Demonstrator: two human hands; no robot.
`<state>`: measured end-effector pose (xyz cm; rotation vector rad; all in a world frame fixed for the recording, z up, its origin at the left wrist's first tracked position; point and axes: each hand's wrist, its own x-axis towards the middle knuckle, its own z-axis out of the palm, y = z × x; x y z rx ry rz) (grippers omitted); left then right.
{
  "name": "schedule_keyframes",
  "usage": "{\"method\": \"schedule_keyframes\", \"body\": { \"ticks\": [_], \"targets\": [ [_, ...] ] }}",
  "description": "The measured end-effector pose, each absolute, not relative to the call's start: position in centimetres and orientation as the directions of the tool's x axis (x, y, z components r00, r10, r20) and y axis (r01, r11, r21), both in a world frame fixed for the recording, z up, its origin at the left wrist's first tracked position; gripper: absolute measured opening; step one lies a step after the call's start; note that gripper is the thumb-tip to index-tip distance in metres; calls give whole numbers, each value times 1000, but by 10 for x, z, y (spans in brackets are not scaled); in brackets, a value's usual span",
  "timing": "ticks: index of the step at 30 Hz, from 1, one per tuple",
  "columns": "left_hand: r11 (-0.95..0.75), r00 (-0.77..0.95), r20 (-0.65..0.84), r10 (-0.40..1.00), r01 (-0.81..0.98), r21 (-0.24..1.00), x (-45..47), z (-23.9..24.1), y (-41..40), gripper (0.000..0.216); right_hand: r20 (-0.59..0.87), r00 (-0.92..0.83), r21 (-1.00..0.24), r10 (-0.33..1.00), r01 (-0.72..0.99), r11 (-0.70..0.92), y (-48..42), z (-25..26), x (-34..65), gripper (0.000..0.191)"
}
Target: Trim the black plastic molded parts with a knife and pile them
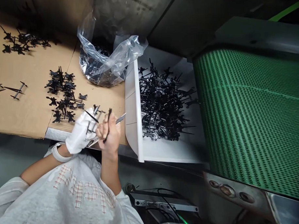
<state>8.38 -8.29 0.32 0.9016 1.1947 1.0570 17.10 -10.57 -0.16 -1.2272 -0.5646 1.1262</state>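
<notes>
My left hand, in a white glove, is closed around a black plastic sprue part held just above the cardboard's near edge. My right hand, bare, is closed on a small knife whose grey blade points right toward the white tray; a thin black sprue stick also runs through its fingers. The two hands touch each other.
A white tray holds a heap of black sprue parts. Trimmed black pieces lie on brown cardboard, with more at the far left. A clear plastic bag of parts sits behind. A green mesh conveyor fills the right.
</notes>
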Motion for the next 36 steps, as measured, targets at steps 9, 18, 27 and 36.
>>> {"method": "schedule_keyframes", "body": {
  "ticks": [9,18,27,36],
  "targets": [
    [328,14,-330,944,-165,930,80,-10,-64,27,-150,423,-844,894,416,-338,-92,-11,211,30],
    [305,-61,-305,951,5,952,88,-12,-62,15,-105,292,-942,951,277,-189,-126,18,211,42],
    [439,320,-424,847,27,898,91,12,-68,37,-243,461,-950,854,-290,-114,-113,1,192,43],
    [-59,322,-165,932,586,808,94,-9,-54,22,-227,539,-968,811,-213,-130,-121,7,209,43]
  ]
}}
